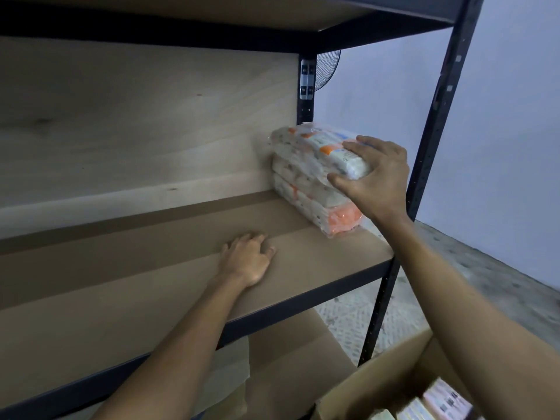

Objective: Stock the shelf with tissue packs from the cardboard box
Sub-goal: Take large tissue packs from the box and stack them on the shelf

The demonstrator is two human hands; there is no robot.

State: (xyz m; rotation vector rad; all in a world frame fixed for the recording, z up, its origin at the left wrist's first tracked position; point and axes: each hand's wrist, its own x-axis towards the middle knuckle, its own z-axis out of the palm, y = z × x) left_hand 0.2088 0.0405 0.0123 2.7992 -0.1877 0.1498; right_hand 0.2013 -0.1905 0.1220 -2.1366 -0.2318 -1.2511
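Observation:
Clear-wrapped white and orange tissue packs are stacked at the far right end of the brown shelf board (151, 268), against the wooden back panel. My right hand (375, 180) grips the front end of the top tissue pack (315, 147), which rests tilted on the lower tissue packs (321, 207). My left hand (247, 259) lies palm down on the board, left of the stack, with its fingers apart and nothing in it. The open cardboard box (391, 380) sits at the bottom right with more packs (439, 401) inside.
A black metal upright (424, 165) stands just right of the stack. Another shelf board (212, 13) spans overhead. A lower shelf (291, 359) shows beneath. A fan grille (328, 68) peeks out behind the rear post. Grey wall and patterned floor lie to the right.

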